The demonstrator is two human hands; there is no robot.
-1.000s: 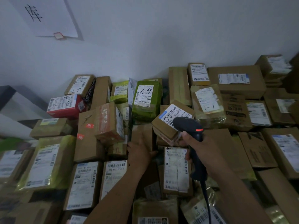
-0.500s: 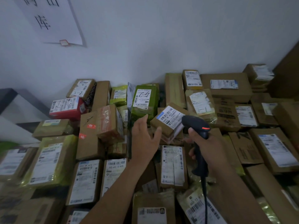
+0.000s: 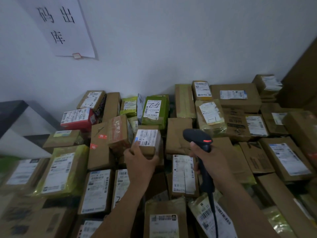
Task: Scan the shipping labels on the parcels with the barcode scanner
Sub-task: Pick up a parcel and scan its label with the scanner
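Left hand curled round a small cardboard box atop the pile of parcels, its label facing up, black scanner just right of it, handle gripped by the right hand, half a second ago the left hand was open, reaching.

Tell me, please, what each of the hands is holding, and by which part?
The left hand grips a box by its near end; the right hand grips the scanner by its handle.

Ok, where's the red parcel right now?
In the head view, the red parcel sits on the left side, just in front of the box marked 3-2.
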